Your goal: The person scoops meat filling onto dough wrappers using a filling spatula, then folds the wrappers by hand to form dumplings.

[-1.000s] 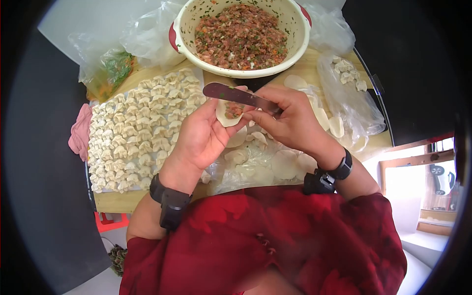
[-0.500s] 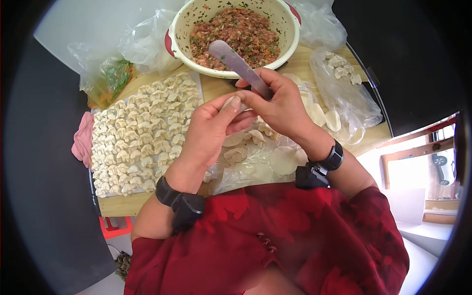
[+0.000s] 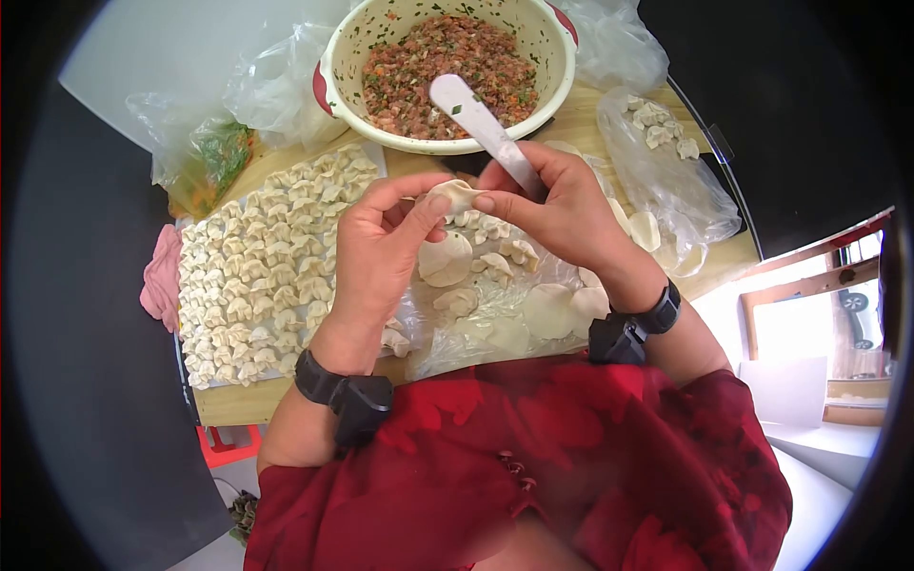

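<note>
A folded dumpling is held up between both hands, in front of the bowl. My left hand pinches its left end between thumb and fingers. At the other end, the thumb of my right hand presses the dough. That same hand also grips a flat spatula, its pale blade pointing up and left over the filling, its lower end hidden in the palm. Below the hands lie round dough wrappers and several finished dumplings on clear plastic.
A cream bowl of minced filling stands at the back. Rows of dumplings cover a board at left, near a pink cloth. More wrappers and a plastic bag lie right. Another bag holds greens.
My hands have spread slightly apart, so the dumpling now shows between the fingertips. The spatula has shifted a little right and turned its lighter face to view.
</note>
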### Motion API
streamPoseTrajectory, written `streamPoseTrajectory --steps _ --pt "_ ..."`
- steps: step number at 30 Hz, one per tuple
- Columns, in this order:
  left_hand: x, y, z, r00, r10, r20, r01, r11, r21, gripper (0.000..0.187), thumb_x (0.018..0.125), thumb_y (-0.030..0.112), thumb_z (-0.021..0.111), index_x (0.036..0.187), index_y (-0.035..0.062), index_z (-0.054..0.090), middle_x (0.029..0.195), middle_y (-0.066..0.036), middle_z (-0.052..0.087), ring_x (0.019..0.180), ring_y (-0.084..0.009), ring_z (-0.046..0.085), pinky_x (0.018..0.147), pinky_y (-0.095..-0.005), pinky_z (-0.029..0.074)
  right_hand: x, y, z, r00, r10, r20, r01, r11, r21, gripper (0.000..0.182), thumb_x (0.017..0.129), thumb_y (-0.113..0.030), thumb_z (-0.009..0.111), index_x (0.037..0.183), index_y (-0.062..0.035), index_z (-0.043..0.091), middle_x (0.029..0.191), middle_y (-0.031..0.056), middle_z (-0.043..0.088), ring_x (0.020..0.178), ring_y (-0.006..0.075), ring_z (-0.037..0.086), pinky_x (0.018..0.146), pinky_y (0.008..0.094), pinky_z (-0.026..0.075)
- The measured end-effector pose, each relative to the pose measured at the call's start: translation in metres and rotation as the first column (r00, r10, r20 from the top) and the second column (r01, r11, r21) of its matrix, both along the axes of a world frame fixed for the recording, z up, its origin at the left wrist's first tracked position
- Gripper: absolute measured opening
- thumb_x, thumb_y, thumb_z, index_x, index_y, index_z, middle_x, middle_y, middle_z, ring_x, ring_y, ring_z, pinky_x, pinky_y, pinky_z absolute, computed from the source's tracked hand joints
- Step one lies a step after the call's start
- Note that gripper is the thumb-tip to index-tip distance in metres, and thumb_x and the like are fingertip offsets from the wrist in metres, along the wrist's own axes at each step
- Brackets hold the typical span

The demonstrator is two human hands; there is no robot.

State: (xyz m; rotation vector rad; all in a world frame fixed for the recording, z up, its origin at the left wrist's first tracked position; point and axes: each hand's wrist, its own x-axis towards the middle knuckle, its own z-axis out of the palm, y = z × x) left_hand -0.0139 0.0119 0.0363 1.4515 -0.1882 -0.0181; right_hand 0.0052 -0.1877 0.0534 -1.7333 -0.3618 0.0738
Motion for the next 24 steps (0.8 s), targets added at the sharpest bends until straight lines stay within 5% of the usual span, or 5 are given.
streamPoseTrajectory --steps 10,13,15,18,24 --pt "-0.001 -0.003 0.001 0.989 0.068 0.135 -0.089 0.984 0.154 0.012 0.085 0.008 0.073 0.097 0.0050 0.073 0.087 0.002 0.059 0.074 -0.0048 0.060 0.059 -0.0183 0.050 -0.006 0.001 0.004 0.994 -0.010 0.112 0.024 0.992 -0.122 0.021 0.085 -0.016 0.073 0.100 -0.0027 0.066 0.063 0.0005 0.056 0.059 0.0048 0.045 0.053 0.0247 0.039" --pt "0.000 -0.011 0.000 0.985 0.105 0.138 -0.126 0.980 0.153 0.010 0.085 0.007 0.072 0.094 0.0037 0.072 0.084 0.000 0.061 0.070 -0.0051 0.059 0.058 -0.0184 0.050 -0.010 0.005 0.005 0.979 -0.019 0.201 0.051 0.987 -0.154 0.013 0.085 -0.009 0.068 0.096 -0.0034 0.063 0.065 0.0060 0.055 0.057 0.0121 0.049 0.053 0.0276 0.041" --pt "0.001 -0.017 -0.001 0.988 0.129 0.079 -0.134 0.989 0.061 0.008 0.086 0.006 0.071 0.092 0.0021 0.069 0.081 -0.002 0.064 0.068 -0.0060 0.059 0.058 -0.0195 0.050 -0.009 0.011 -0.006 0.893 -0.051 0.447 0.104 0.990 -0.095 0.009 0.085 -0.004 0.063 0.092 -0.0041 0.058 0.069 0.0119 0.055 0.060 0.0243 0.053 0.055 0.0322 0.044" --pt "0.002 -0.028 -0.010 0.991 0.120 0.059 -0.112 0.987 -0.113 0.010 0.087 0.006 0.070 0.095 0.0011 0.066 0.081 -0.004 0.066 0.068 -0.0069 0.060 0.059 -0.0209 0.051 -0.009 0.017 -0.017 0.899 -0.130 0.418 0.134 0.991 0.019 0.009 0.084 -0.002 0.060 0.090 -0.0047 0.053 0.072 0.0155 0.055 0.065 0.0330 0.055 0.057 0.0363 0.046" --pt "0.005 -0.030 -0.014 1.000 -0.015 -0.022 0.014 0.999 -0.040 0.022 0.090 0.009 0.067 0.111 0.0030 0.063 0.096 -0.003 0.065 0.082 -0.0108 0.062 0.067 -0.0228 0.051 -0.002 -0.013 -0.023 0.951 -0.054 0.306 0.076 0.995 -0.062 0.013 0.087 -0.009 0.065 0.098 -0.0055 0.061 0.074 0.0121 0.062 0.066 0.0240 0.061 0.059 0.0316 0.048"
